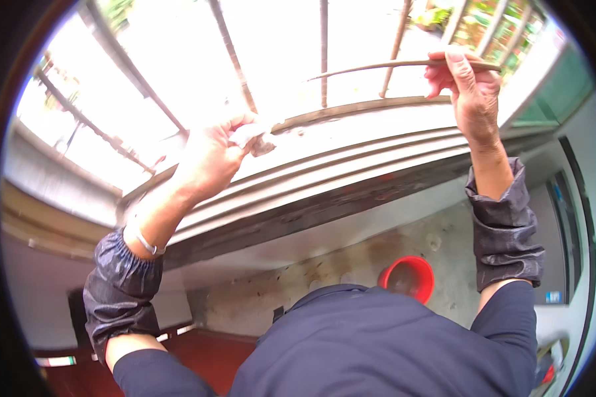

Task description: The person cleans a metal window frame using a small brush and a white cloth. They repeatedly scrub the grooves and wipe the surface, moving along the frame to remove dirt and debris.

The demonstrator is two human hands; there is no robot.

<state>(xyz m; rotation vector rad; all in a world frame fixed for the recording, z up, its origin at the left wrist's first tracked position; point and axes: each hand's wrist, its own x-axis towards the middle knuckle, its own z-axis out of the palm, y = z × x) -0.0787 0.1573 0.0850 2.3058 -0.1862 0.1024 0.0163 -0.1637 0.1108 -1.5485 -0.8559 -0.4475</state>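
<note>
My left hand point(218, 149) is closed on a crumpled whitish-grey rag point(263, 143), just above the pale window sill point(338, 126). Part of the rag is hidden in my fingers. Higher up at the right, my right hand point(467, 83) grips a thin brown stick point(377, 65) near its thicker end. The stick points left, slightly bent, its narrow tip in front of the window bars point(324, 53). Dark sleeve covers wrap both of my forearms.
Sliding-window tracks point(351, 157) run along the sill below my hands. A red bucket point(427, 278) stands on the grey floor near my body. To the right are a greenish glass pane point(556, 99) and a grey wall. Dark red flooring point(202, 354) lies at lower left.
</note>
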